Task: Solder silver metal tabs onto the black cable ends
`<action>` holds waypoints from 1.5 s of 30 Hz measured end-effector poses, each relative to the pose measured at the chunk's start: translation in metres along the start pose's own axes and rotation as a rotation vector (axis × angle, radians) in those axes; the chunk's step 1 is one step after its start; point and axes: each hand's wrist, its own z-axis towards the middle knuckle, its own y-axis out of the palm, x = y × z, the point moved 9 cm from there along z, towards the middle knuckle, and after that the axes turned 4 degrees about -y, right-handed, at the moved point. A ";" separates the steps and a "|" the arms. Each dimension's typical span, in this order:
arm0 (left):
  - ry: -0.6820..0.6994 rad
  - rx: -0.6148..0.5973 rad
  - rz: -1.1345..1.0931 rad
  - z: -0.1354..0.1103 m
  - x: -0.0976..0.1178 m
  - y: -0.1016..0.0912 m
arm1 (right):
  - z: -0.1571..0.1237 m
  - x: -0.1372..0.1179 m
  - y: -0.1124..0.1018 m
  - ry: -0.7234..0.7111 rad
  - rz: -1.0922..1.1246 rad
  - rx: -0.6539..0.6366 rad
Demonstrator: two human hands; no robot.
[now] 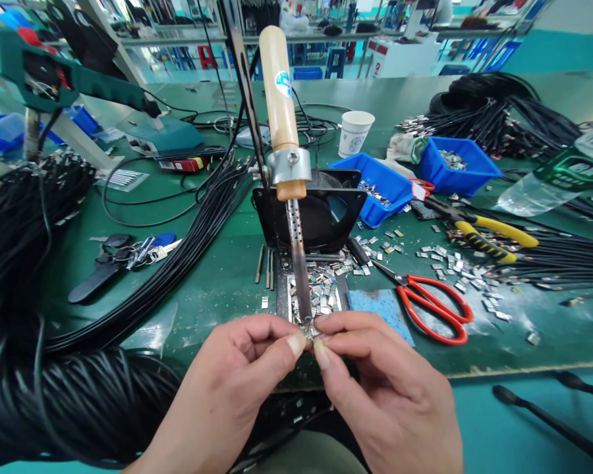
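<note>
A soldering iron (280,92) with a wooden handle is clamped upright, its dark barrel pointing down. Right below its tip, my left hand (242,368) is closed in a pinch on a small metal connector (311,331). My right hand (385,375) pinches at the same connector from the other side, fingertips nearly touching those of the left. The fingers cover most of the piece, and any wire in it is hidden. Just beyond the fingertips, many loose metal connectors (323,289) lie in a shallow tray. Behind the iron's barrel stands a black fan (306,217).
Red-handled scissors (437,309) and a blue sponge (380,309) lie at right, with yellow-handled pliers (494,230) beyond. Blue bins (459,168), a paper cup (356,131) and a plastic bottle (553,178) stand farther back. Black cables (178,276) and keys (143,250) lie left.
</note>
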 end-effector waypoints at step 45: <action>0.009 -0.009 0.012 -0.003 0.005 0.000 | 0.005 -0.005 -0.001 -0.010 0.016 0.038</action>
